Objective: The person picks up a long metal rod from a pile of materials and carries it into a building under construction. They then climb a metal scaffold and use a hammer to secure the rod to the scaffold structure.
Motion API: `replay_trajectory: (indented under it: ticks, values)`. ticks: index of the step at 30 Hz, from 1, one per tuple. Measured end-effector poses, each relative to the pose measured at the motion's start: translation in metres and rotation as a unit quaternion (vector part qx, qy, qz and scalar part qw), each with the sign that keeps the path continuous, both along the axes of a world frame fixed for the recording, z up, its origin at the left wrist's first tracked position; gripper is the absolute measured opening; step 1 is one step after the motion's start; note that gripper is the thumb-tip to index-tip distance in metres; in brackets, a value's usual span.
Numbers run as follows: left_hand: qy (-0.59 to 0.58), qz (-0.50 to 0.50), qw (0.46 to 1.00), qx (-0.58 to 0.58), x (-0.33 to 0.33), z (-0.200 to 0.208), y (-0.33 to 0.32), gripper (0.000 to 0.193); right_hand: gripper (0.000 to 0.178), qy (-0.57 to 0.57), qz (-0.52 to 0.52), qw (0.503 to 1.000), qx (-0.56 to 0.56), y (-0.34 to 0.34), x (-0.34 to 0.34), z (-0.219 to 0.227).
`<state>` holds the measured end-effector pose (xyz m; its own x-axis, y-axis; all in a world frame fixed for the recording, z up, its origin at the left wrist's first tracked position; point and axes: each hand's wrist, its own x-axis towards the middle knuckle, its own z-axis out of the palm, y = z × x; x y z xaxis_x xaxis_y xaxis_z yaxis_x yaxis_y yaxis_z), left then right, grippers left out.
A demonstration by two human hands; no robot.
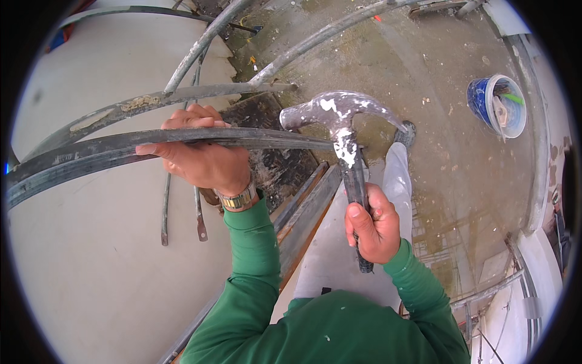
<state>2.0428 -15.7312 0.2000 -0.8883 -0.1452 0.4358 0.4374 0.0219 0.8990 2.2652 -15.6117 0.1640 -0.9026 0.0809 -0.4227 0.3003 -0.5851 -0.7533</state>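
My left hand (212,162) is closed around a long dark grey metal channel (91,151), its thumb along the near side and the other fingers over the far side. The channel runs from the left edge toward the middle, ending behind the hammer. In my right hand (374,227) is a claw hammer (336,109), gripped by its dark handle and held head up. White paint spatters cover its head and neck. The hammer's striking face points left, its claw right. From this view I cannot tell whether hammer and channel touch.
Grey scaffold pipes (203,45) cross the upper left, and two flat-ended braces (202,227) hang below. Under me are a dark stained board (276,167) and long planks (306,209). A blue-and-white bucket (480,100) holding tools stands on the wet, littered floor (448,158) far below.
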Motion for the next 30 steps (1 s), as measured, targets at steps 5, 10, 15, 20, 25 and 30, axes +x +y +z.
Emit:
replay_trajectory:
  ticks: [5,10,15,20,25,30]
  values:
    - [0.021,0.026,0.999,-0.041,0.006,0.002,0.000,0.076,0.032,0.057,-0.237,0.970,0.011,0.007,0.001,0.006]
    - [-0.011,-0.009,1.000,-0.010,0.007,0.002,0.010,0.077,0.029,0.021,0.055,0.995,0.076,-0.009,-0.003,-0.004]
    - [-0.005,0.043,0.999,-0.030,0.012,0.000,0.010,0.075,0.026,0.050,-0.124,0.991,0.010,0.008,0.006,0.009]
    - [-0.009,0.027,0.999,-0.027,0.010,0.000,0.018,0.073,0.027,0.036,-0.030,0.997,0.060,-0.018,0.009,-0.001]
    - [-0.001,0.032,0.999,-0.009,0.012,-0.001,0.001,0.073,0.023,0.025,-0.038,0.998,0.039,-0.012,0.014,0.002]
    - [0.001,0.032,0.999,-0.024,0.007,0.001,0.005,0.072,0.026,0.041,0.010,0.994,0.100,-0.030,0.009,-0.006]
